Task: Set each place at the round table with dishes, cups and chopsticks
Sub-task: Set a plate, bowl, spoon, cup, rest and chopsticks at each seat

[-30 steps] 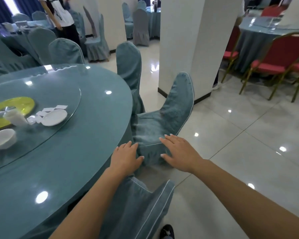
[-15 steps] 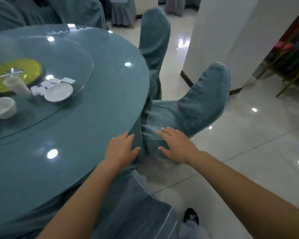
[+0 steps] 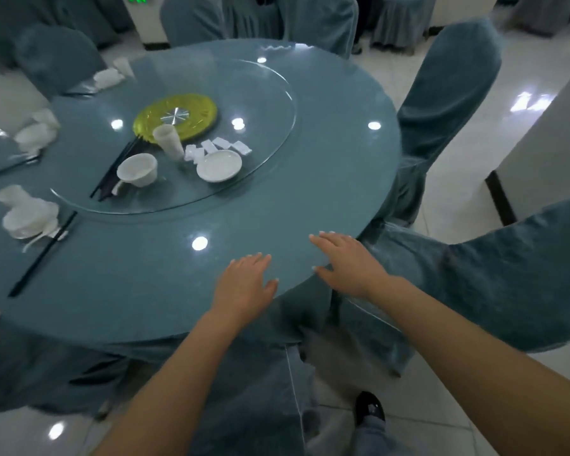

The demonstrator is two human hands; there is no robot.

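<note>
Both hands, the left hand (image 3: 246,284) and right hand (image 3: 346,261), have left the chair (image 3: 474,274) and hover spread and empty over the desk (image 3: 145,284) edge; the plate (image 3: 219,166), cup (image 3: 168,139) and chopsticks (image 3: 112,172) wait on the turntable (image 3: 270,126) beyond, so fetching comes next.

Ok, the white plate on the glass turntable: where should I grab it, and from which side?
Pinch the near rim of the white plate, coming in from the table edge by the hands. It lies flat and upright on the turntable, its near side is open, while small white dishes crowd its far rim and the white cup stands to its left. The right hand looks closest.
</note>
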